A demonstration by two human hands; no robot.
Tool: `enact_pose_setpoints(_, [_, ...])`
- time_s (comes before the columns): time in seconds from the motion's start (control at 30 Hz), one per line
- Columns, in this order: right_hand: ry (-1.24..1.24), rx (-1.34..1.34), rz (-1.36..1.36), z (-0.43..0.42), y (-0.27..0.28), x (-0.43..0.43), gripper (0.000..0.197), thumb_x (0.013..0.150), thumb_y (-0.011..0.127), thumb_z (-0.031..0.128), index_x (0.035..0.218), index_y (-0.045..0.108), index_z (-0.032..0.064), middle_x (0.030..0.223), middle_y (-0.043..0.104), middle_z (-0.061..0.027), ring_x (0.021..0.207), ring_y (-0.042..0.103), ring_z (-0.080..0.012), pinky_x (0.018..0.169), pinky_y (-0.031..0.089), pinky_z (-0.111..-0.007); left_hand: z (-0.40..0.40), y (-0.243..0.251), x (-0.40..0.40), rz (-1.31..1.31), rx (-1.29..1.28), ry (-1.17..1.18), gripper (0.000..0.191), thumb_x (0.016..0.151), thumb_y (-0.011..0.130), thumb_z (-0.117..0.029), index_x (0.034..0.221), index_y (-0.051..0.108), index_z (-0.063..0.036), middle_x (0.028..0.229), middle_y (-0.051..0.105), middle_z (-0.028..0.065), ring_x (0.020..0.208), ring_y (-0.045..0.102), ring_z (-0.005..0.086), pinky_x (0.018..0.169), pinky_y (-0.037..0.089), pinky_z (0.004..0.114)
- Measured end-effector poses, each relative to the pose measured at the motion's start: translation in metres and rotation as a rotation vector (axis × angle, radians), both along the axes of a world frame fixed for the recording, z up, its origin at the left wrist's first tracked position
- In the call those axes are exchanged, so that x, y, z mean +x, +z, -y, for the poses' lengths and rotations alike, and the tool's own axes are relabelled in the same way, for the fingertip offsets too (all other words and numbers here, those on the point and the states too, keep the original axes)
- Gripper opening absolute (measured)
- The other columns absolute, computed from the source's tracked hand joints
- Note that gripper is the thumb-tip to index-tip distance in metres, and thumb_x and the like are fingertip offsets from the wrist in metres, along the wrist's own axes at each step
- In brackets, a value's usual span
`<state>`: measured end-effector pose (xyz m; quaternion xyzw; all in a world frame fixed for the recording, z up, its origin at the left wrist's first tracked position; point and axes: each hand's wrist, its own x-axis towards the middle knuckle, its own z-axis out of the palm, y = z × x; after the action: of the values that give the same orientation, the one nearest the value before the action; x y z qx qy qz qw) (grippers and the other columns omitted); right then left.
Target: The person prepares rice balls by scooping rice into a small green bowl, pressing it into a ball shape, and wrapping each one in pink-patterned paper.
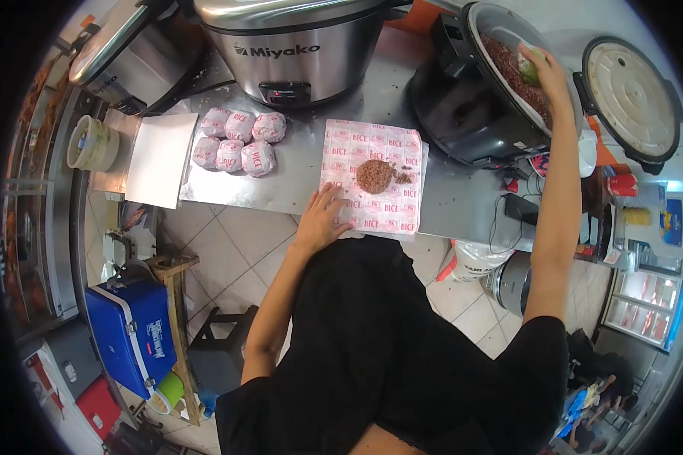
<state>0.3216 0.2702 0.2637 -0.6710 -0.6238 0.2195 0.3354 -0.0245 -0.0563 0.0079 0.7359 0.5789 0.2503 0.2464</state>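
Note:
A stack of printed wrapping paper lies on the steel counter before me, with a round mound of reddish-brown rice on top and loose grains to its right. My left hand rests flat on the paper's left edge, fingers spread, holding nothing. Up at the right, my right hand grips a green cup inside the uncovered black rice cooker, against the brown rice there. Several paper-wrapped rice balls sit in two rows left of the paper.
Two steel rice cookers, one large and one farther left, line the counter's back. White sheets and a plastic tub are at the left end. A cooker lid stands at right. Below are a blue cooler and a stool.

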Motion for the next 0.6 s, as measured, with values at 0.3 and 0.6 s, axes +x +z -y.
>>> enact_pose_setpoints(0.3, [0.466,-0.558,-1.013,-0.005,0.009,0.033,0.045,0.092,0.048,0.044,0.117,0.055,0.0072,0.095,0.064,-0.0119,0.067,0.063,-0.0233,0.047,0.048,-0.029,0.006,-0.018,0.002,-0.014,0.05,0.052,0.049,0.07,0.077,-0.028,0.112,0.056,-0.0132,0.139,0.042,0.012,0.135,0.031,0.0329,0.109,0.027,0.052])
enact_pose_setpoints(0.6, [0.074,-0.445,-0.013,-0.005,-0.005,0.042,0.067,0.079,0.058,0.065,0.116,0.058,0.0091,0.102,0.065,-0.0098,0.09,0.062,-0.0193,0.069,0.05,-0.037,-0.001,-0.001,0.012,-0.069,-0.016,0.016,0.051,0.07,0.077,-0.031,0.114,0.057,-0.0149,0.14,0.04,0.0121,0.136,0.029,0.0307,0.111,0.023,0.05])
